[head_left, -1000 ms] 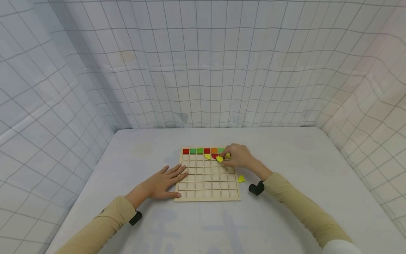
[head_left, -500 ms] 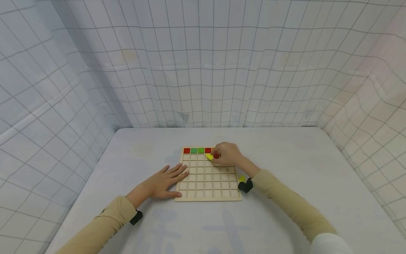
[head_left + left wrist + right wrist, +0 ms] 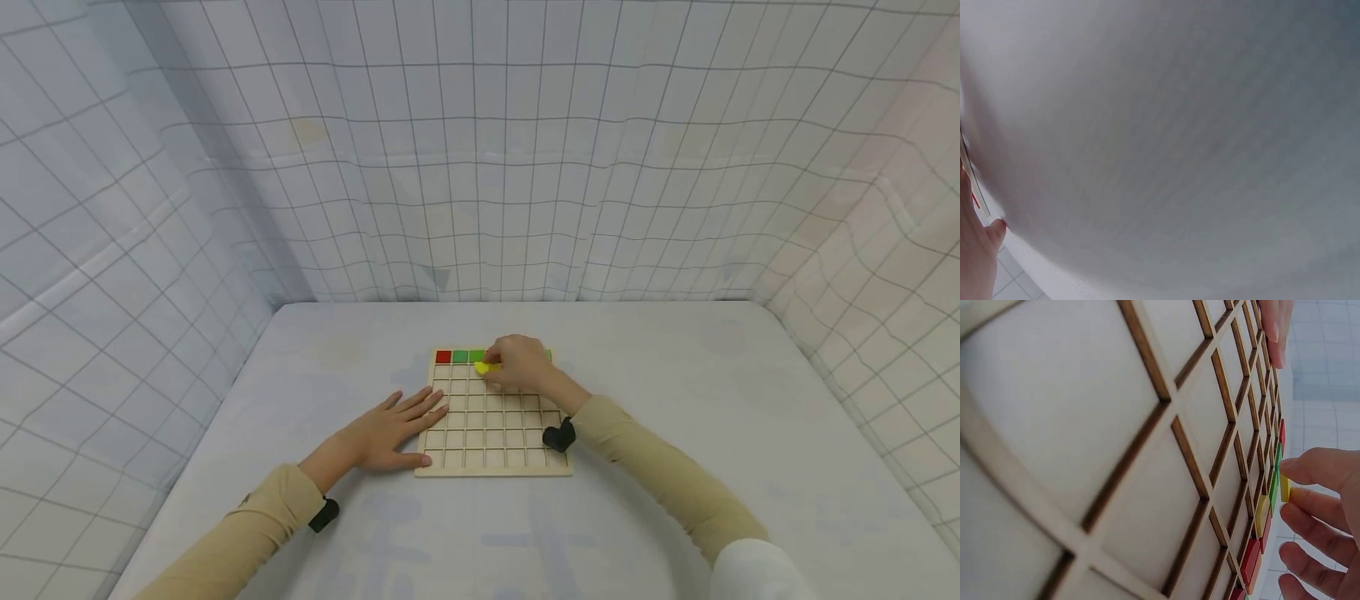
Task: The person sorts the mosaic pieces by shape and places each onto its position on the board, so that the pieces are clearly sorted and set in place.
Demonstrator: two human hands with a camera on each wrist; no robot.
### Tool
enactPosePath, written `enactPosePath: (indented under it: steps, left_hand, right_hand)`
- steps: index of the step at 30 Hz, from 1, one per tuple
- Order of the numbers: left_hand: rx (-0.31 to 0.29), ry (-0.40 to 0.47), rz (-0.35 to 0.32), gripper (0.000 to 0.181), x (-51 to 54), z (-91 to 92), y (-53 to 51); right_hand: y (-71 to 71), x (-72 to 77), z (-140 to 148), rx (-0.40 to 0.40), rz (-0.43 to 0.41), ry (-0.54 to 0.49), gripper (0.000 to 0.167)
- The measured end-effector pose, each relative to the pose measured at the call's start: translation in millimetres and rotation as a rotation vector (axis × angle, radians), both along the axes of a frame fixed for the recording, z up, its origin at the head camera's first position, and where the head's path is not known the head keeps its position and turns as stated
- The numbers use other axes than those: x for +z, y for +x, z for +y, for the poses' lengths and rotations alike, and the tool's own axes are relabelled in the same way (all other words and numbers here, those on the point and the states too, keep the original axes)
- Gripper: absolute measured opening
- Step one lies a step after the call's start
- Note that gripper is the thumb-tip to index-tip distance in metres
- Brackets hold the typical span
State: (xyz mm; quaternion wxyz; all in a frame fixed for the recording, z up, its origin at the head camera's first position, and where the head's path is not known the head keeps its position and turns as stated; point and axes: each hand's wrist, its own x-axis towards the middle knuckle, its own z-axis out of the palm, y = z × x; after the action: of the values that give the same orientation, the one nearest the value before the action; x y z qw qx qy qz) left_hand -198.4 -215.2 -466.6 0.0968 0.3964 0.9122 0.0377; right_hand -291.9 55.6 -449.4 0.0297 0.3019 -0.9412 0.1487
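Observation:
A wooden grid board (image 3: 491,472) lies on the white table, a row of coloured squares along its far edge. My right hand (image 3: 519,365) pinches a small yellow piece (image 3: 1284,487) between thumb and finger, over the second row near a light green square (image 3: 477,356). My left hand (image 3: 392,433) lies with fingers spread across the board's left edge. In the right wrist view, another yellow piece (image 3: 1262,515) and a red piece (image 3: 1250,559) sit in the grid near the held one. My right hand hides part of the far row in the head view.
White cloth walls with dark grid lines (image 3: 487,167) stand behind and at both sides. The white table (image 3: 675,358) surrounds the board. A black wrist camera (image 3: 559,435) hangs over the board's right edge.
My right hand has moved left along the second row, carrying the yellow piece. A loose yellow piece right of the board is now hidden by the right wrist. My left hand stays put.

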Motion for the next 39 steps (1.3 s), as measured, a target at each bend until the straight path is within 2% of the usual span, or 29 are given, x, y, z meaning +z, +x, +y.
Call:
enactPosePath:
  steps: [11, 19, 27, 34, 39]
  left_hand:
    - [-0.006, 0.006, 0.011, 0.078, -0.5, 0.1, -0.1]
    - [-0.005, -0.002, 0.014, 0.079, -0.9, -0.4, -1.0]
    - [-0.002, -0.012, 0.002, 0.079, 0.3, 0.2, -0.9]
    - [0.002, -0.019, 0.002, 0.079, 0.1, 0.2, -0.7]
    - [-0.001, -0.016, 0.005, 0.079, 0.5, 0.0, -0.7]
  right_hand:
    - [-4.1, -3.6, -9.1, -0.032, -0.044, 0.038, 0.022]
    - [-4.8, -5.2, -9.7, -0.036, -0.054, 0.008, 0.022]
    - [-4.9, -6.3, -10.8, -0.041, -0.063, 0.02, 0.025]
    - [-6.8, -8.9, -11.1, -0.019, -0.05, -0.016, 0.02]
    - [-6.2, -7.9, -11.0, -0.03, -0.071, -0.023, 0.02]
